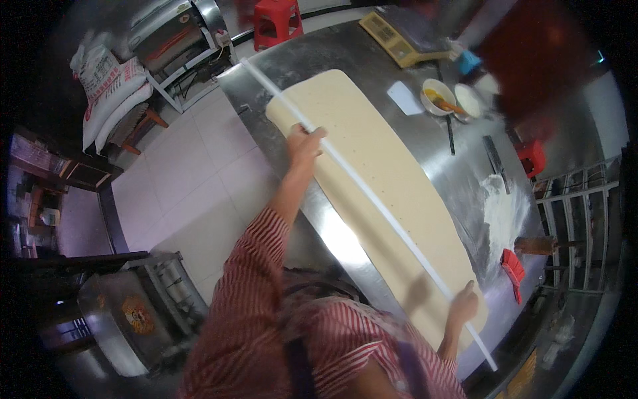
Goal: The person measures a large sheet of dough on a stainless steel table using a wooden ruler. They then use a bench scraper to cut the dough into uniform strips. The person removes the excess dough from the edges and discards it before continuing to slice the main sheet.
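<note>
A long pale sheet of dough [398,167] lies slantwise on a stainless steel table [329,52], with a line of small marks along its length. A straight white rod [376,199] crosses over the dough lengthwise and sticks out past both ends. My left hand [304,142] grips the rod toward the far end, above the dough's left edge. Toward the near end, my right hand [463,305] holds the same rod, its thumb pointing up. A shadow falls on the dough beside the right hand.
Along the table's far side are a yellow-framed scale [389,37], a white scraper [404,98] and a bowl [431,108] of yellow liquid with a brush. Spread flour [501,212], a dark blade-like tool [495,162] and a red brush [513,274] lie at right. Sacks [114,95] stand left.
</note>
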Tool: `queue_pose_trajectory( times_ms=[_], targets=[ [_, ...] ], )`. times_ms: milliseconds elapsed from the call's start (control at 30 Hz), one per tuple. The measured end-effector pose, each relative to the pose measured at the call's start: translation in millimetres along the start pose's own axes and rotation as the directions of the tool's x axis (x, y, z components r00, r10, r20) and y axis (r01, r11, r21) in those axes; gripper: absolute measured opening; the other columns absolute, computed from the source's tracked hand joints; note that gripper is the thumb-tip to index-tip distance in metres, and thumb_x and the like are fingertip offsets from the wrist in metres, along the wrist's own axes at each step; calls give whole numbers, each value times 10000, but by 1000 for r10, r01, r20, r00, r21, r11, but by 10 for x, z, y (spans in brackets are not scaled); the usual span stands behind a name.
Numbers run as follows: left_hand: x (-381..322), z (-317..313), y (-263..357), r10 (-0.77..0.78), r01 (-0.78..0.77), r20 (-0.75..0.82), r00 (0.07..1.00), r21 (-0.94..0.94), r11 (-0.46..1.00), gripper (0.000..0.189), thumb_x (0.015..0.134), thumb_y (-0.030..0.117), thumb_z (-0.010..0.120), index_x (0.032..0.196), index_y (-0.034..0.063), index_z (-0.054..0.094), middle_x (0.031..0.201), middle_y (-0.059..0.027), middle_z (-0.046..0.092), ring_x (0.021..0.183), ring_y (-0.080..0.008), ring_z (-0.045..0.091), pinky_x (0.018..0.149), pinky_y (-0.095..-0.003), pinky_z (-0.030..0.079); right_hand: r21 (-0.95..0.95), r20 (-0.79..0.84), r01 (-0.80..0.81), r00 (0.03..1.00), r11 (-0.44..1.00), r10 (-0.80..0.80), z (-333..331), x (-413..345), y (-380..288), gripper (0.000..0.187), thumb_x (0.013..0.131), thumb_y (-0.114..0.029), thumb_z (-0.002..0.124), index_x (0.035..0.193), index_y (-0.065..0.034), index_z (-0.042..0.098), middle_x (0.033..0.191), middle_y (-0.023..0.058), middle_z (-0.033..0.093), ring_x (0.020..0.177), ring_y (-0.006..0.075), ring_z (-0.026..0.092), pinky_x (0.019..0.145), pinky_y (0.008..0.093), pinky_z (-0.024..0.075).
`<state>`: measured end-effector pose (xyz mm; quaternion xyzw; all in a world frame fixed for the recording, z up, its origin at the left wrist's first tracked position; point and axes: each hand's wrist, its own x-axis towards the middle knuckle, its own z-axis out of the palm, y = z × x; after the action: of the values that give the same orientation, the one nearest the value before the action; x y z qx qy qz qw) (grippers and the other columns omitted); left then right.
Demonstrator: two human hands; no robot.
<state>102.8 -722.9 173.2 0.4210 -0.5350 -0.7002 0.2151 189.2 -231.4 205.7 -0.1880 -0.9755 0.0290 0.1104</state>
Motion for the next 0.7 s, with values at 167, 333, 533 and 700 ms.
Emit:
queue_pose_trajectory(
  times_ms=[167,333,533,700],
  targets=[
    [388,-1664,-48,-139,142,34,990,-322,936,362,793,89,640,1090,-39,479,952,-145,587,814,-266,632,680,-375,560,79,23,174,984,982,-176,-490,-679,-1377,636,962,-457,329,622,6,601,514,199,546,506,351,557,549,452,437],
    [957,-3407,-867,-188,167,-1,982,-460,872,394,791,133,664,1092,-34,471,941,-162,580,823,-302,631,703,-429,565,-13,-141,538,833,843,-535,-646,-1232,-2888,381,933,-290,467,739,-27,662,617,189,598,538,341,573,538,435,438],
    [1271,-4240,-792,-355,349,184,917,-801,487,351,765,108,655,1046,8,471,988,-165,573,941,-366,607,833,-503,535,-104,-420,836,454,539,-786,-929,-1762,-4537,314,906,-262,553,697,-42,636,627,153,597,545,329,565,487,422,429],
    [1844,-4791,-439,-397,283,116,911,-874,394,239,855,104,599,982,-19,438,1002,-208,527,1000,-388,551,889,-591,475,-189,-523,953,105,235,-846,-883,-2271,-6192,405,920,-249,564,583,-34,499,545,118,481,483,260,460,481,374,373]
  ],
)
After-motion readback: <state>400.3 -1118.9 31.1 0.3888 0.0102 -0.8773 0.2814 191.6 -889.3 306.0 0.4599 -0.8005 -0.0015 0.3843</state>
